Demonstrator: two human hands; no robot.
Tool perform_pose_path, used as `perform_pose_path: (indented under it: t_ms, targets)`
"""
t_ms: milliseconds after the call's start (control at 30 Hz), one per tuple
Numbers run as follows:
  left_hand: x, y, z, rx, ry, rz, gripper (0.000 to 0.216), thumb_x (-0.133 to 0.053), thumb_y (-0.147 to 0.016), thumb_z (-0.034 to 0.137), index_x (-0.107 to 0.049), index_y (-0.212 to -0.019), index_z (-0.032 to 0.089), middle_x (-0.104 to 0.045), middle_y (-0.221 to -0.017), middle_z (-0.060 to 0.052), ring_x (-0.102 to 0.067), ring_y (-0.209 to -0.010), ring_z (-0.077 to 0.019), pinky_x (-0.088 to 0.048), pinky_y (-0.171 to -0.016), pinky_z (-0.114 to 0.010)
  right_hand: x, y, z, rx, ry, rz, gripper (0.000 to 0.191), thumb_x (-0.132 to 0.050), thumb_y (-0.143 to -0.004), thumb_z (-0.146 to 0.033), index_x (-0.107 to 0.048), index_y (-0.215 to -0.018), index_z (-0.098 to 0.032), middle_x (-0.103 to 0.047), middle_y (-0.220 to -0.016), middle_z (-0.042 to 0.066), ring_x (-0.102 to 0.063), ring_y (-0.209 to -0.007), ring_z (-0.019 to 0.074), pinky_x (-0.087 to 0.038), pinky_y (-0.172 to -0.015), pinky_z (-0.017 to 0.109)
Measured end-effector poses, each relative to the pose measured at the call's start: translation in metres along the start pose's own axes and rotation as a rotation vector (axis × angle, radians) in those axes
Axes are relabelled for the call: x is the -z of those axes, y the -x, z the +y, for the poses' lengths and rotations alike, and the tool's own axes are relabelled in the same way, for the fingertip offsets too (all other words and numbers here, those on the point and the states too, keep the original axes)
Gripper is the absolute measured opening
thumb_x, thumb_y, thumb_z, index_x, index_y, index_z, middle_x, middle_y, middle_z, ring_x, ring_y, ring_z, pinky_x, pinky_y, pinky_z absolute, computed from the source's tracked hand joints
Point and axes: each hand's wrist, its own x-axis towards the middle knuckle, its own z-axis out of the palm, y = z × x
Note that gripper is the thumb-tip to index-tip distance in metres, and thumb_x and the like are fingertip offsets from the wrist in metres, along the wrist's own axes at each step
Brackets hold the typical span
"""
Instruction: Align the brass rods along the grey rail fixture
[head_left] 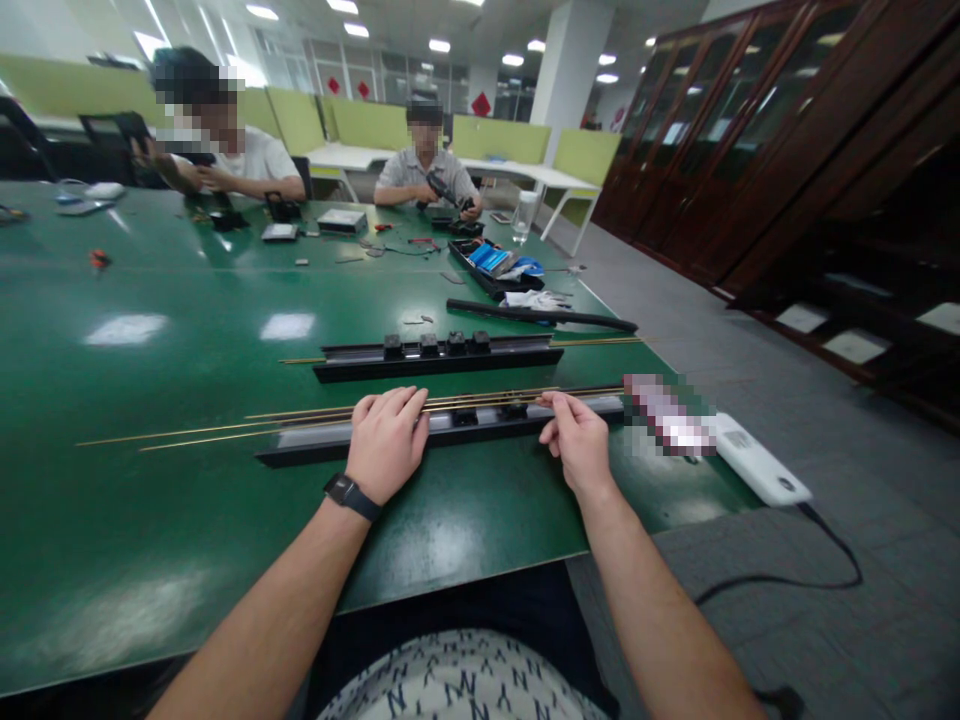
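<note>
Just behind the bare left hand [390, 440], the wrist wears a dark watch [341, 488] with a squarish black face and a smooth, dark blue-grey strap [365, 503]. The right hand [576, 440] and its wrist are bare. Between and below the hands shows a pale top [457, 690] printed with dark capital letters, N and Y, above dark trousers [525, 605].

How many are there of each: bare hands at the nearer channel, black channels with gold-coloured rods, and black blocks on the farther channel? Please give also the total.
Bare hands: 2 (left hand, right hand)
Black channels: 2 (nearer channel, farther channel)
Black blocks: 4
Total: 8
</note>
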Motion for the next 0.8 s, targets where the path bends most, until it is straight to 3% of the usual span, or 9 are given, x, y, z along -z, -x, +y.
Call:
perform_pose_path:
  t_ms: [400,800]
  targets:
    - [0.001,-0.001,0.0,0.008,0.012,-0.021,0.035,-0.05,-0.106,0.028,-0.069,-0.134,0.021,-0.075,-0.136,-0.012,-0.069,-0.126,-0.0309,-0.043,-0.108,-0.052,0.003,-0.01,0.002,0.012,-0.028,0.234,0.039,-0.074,-0.085,-0.051,-0.077,-0.098,-0.014,-0.08,-0.091,0.009,-0.056,-0.038,0.0073,-0.03,-0.028,0.017]
    - [0.001,0.0,-0.001,0.01,0.031,-0.019,0.036,-0.049,-0.106,0.029,-0.07,-0.134,0.023,-0.074,-0.137,-0.012,-0.068,-0.126,-0.031,-0.042,-0.108,-0.052,0.012,-0.022,0.006,0.008,-0.028,0.361,0.039,-0.071,-0.085,-0.052,-0.074,-0.096,-0.014,-0.079,-0.095,0.008,-0.057,-0.039,0.0065,-0.03,-0.028,0.018]
